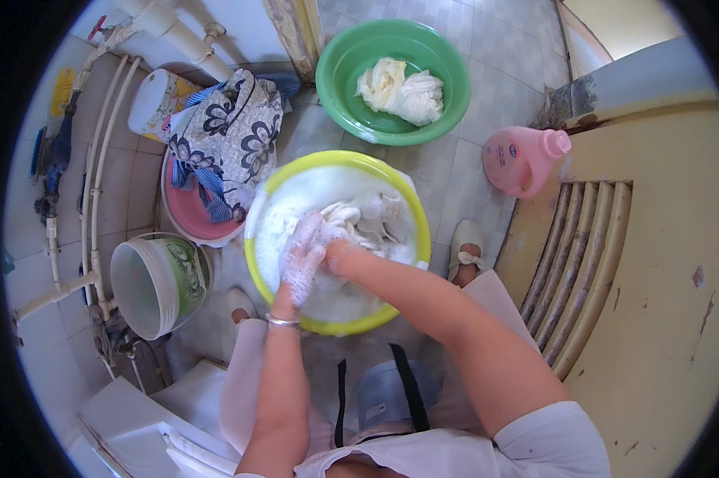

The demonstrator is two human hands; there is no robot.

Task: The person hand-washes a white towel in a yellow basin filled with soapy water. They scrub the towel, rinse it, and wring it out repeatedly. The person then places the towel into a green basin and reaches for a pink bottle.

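Note:
A yellow-rimmed plastic basin [422, 221] stands on the floor before me, full of sudsy water. In it lies wet white cloth [371, 218], partly under the foam. My left hand [303, 251], coated in suds, with a silver bangle on the wrist, is bent against my right hand [335, 245] over the middle of the basin. White cloth bunches up right beside both hands, and part of it appears gripped by the right one. Foam and the overlap of the hands hide most of the fingers.
Beyond is a green basin [335, 119] with crumpled white cloth [401, 92]. At left are a pink basin [183, 209] heaped with patterned fabric [234, 131], a white bucket [141, 290] and wall pipes [99, 197]. A pink detergent jug [515, 158] stands by the yellow door [652, 299].

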